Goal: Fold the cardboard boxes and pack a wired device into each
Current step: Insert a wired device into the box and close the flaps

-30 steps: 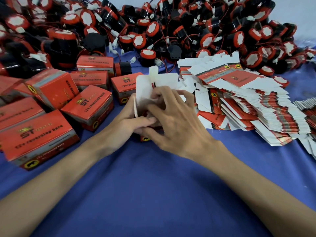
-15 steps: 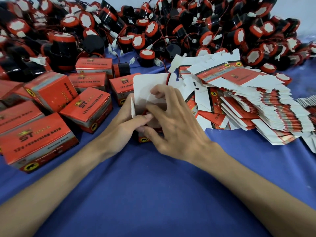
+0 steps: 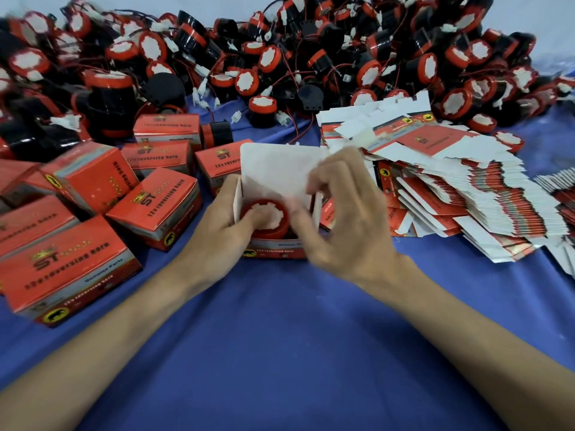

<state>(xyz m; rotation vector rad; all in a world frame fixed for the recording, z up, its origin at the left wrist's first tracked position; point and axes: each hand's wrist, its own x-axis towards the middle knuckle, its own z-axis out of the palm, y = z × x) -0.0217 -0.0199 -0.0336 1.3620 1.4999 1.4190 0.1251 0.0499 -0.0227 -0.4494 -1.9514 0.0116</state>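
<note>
On a blue cloth (image 3: 280, 337), an open box (image 3: 273, 251) sits mid-table with its white lid flap (image 3: 273, 169) raised and a red-capped wired device (image 3: 269, 219) inside. The left hand (image 3: 217, 234) grips the box's left wall, thumb on the device. The right hand (image 3: 348, 225), blurred, curls over the right side; its hold cannot be told. Closed boxes (image 3: 155, 206) lie left and flat cartons (image 3: 466, 194) right.

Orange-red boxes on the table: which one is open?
The box between the left hand and right hand: its white lid flap stands up and a red-topped device sits inside. The boxes to its left are closed.
</note>
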